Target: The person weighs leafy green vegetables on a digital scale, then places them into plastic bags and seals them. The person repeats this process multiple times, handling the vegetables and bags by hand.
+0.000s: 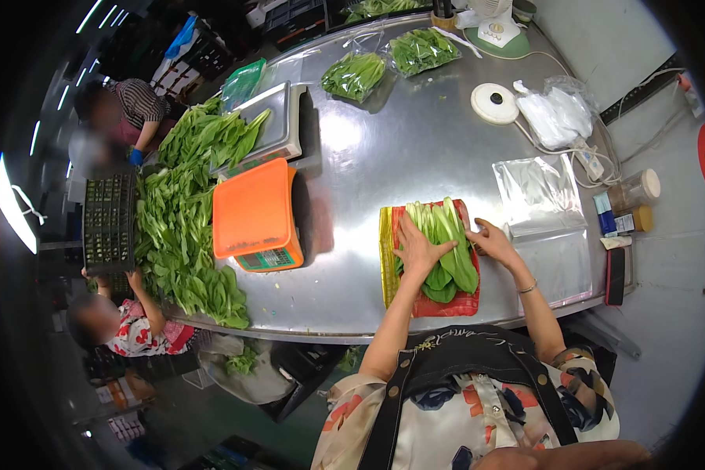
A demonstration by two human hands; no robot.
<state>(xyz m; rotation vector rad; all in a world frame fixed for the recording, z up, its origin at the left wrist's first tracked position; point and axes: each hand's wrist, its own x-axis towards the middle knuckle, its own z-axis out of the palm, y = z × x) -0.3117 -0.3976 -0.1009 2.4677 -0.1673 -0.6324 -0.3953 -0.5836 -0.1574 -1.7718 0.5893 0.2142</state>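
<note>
A bunch of leafy greens [447,252] with pale stems lies on a red and yellow printed plastic sheet or bag [391,258] on the metal table. My left hand [418,247] rests with spread fingers on the left side of the bunch, its thumb across the stems. Just right of the bunch is my right hand [493,241], its thumb and fingers near the edge of the red plastic; whether they pinch it cannot be told. Right of that hand lie clear plastic bags [543,197] in a flat stack.
An orange-topped scale [251,208] and a second scale [270,117] stand left, beside a long heap of greens [176,223]. Two bagged bunches [353,76] lie at the back. Two people work at the far left, one holding a black crate [109,223]. Jars and cables line the right edge.
</note>
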